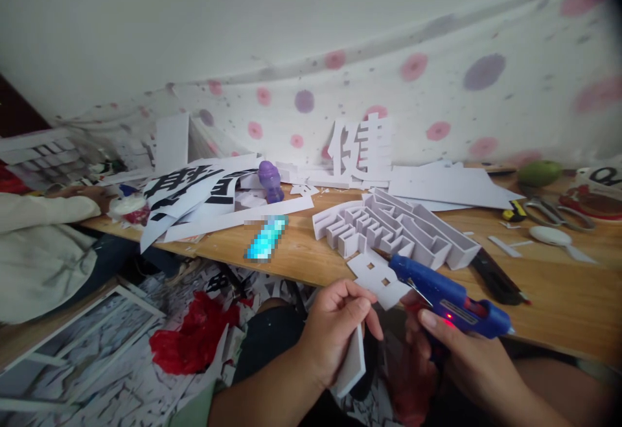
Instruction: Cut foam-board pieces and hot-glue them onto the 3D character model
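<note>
My left hand (pixel 337 336) is closed around a white foam board piece (pixel 352 365), whose strip-like end hangs below the fingers. Just beyond the fingertips is a flat white cutout (pixel 374 279) with small square holes; I cannot tell if it joins the held piece. In my right hand (pixel 459 349) is a blue hot glue gun (pixel 449 294) with a red light glowing on its side. The gun is tilted across the table's front edge, close to the cutout. Behind it lies a white hollow character form (pixel 398 226) with raised walls.
A black-handled knife (pixel 498 278), scissors (pixel 558 210) and a white spoon-shaped thing (pixel 551 236) lie right on the wooden table (pixel 301 262). A white cut-out character (pixel 362 148) leans at the back. Printed sheets (pixel 189 194) and a purple bottle (pixel 270 181) are left. Another person's sleeve (pixel 48 213) shows far left.
</note>
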`<state>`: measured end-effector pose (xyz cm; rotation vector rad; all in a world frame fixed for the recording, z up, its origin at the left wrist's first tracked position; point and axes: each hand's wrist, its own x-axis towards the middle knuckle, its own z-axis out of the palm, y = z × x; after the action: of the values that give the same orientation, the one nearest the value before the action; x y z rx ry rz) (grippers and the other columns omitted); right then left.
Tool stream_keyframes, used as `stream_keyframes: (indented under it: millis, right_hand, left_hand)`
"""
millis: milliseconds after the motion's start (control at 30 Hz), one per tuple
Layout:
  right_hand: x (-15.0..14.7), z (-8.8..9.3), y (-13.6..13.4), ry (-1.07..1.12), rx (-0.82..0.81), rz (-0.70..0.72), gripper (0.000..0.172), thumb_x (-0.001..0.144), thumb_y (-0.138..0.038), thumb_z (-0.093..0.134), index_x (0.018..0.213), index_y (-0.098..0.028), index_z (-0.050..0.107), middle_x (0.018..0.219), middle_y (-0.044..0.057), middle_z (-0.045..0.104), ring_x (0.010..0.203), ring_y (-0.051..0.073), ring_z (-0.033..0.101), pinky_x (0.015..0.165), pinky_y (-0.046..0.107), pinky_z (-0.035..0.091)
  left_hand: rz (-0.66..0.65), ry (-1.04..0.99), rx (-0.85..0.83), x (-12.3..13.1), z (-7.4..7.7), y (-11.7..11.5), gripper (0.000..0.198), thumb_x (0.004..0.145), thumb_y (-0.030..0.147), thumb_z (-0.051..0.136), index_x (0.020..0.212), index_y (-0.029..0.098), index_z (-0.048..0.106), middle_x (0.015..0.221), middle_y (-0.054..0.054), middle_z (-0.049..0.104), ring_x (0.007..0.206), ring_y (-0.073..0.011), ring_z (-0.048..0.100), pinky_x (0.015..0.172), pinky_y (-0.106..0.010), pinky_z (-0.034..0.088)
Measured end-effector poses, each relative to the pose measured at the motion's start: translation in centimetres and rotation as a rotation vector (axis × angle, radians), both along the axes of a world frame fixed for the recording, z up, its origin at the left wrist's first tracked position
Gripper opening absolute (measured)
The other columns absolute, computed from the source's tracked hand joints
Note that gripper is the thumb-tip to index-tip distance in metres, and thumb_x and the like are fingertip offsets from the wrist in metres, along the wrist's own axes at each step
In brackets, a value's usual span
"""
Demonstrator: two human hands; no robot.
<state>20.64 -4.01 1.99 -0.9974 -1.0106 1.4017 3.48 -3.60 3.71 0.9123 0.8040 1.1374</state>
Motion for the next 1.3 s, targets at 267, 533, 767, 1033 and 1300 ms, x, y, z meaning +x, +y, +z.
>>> stream_keyframes:
  millis: [267, 533, 767, 1033, 1300]
  right_hand:
    - [-0.5, 0.3, -0.1, 0.020, 0.006, 0.014, 0.036, 0.067, -0.045, 0.075, 0.081, -0.014, 0.065, 0.055, 0.000, 0.059, 0.044, 0.009, 0.050, 0.043, 0.020, 0.039]
    - [-0.5, -0.1, 0.0, -0.014, -0.010, 0.083, 0.035, 0.069, -0.047, 0.073, 0.076, -0.015, 0.062, 0.047, 0.000, 0.056, 0.040, 0.012, 0.051, 0.040, 0.022, 0.039]
    - [-0.6, -0.2, 0.1, -0.092, 0.015, 0.051, 0.036, 0.068, -0.049, 0.072, 0.070, -0.015, 0.061, 0.047, 0.000, 0.055, 0.042, 0.011, 0.052, 0.043, 0.022, 0.039]
    - [-0.5, -0.2, 0.3, -0.049, 0.010, 0.012, 0.036, 0.068, -0.046, 0.074, 0.081, -0.014, 0.063, 0.051, 0.000, 0.058, 0.043, 0.011, 0.052, 0.045, 0.022, 0.040]
    - [-0.3, -0.1, 0.6, 0.069, 0.058, -0.026, 0.032, 0.071, -0.041, 0.073, 0.088, -0.015, 0.064, 0.056, -0.001, 0.059, 0.043, 0.011, 0.052, 0.050, 0.026, 0.043]
  left_hand:
    - [0.057, 0.208, 0.082, 0.4, 0.4, 0.0, 0.026, 0.079, 0.039, 0.063, 0.072, 0.014, 0.057, 0.048, 0.000, 0.061, 0.040, -0.0053, 0.043, 0.042, -0.016, 0.028]
    - [0.079, 0.163, 0.081, 1.6, 1.1, 0.5, 0.027, 0.076, 0.038, 0.067, 0.086, 0.015, 0.059, 0.050, 0.002, 0.061, 0.042, -0.0059, 0.046, 0.043, -0.015, 0.032]
    - [0.105, 0.072, 0.000, 2.6, 2.0, 0.7, 0.024, 0.074, 0.035, 0.069, 0.076, 0.015, 0.054, 0.047, 0.004, 0.056, 0.039, -0.0052, 0.046, 0.041, -0.014, 0.032]
    - [0.180, 0.022, -0.083, 2.8, 1.6, 0.8, 0.019, 0.075, 0.030, 0.064, 0.069, 0.017, 0.051, 0.042, 0.007, 0.049, 0.034, -0.0032, 0.035, 0.039, -0.014, 0.029]
    - [0.184, 0.040, -0.122, 2.3, 1.1, 1.0, 0.020, 0.081, 0.034, 0.059, 0.076, 0.016, 0.055, 0.042, 0.006, 0.051, 0.031, -0.0021, 0.031, 0.037, -0.014, 0.025]
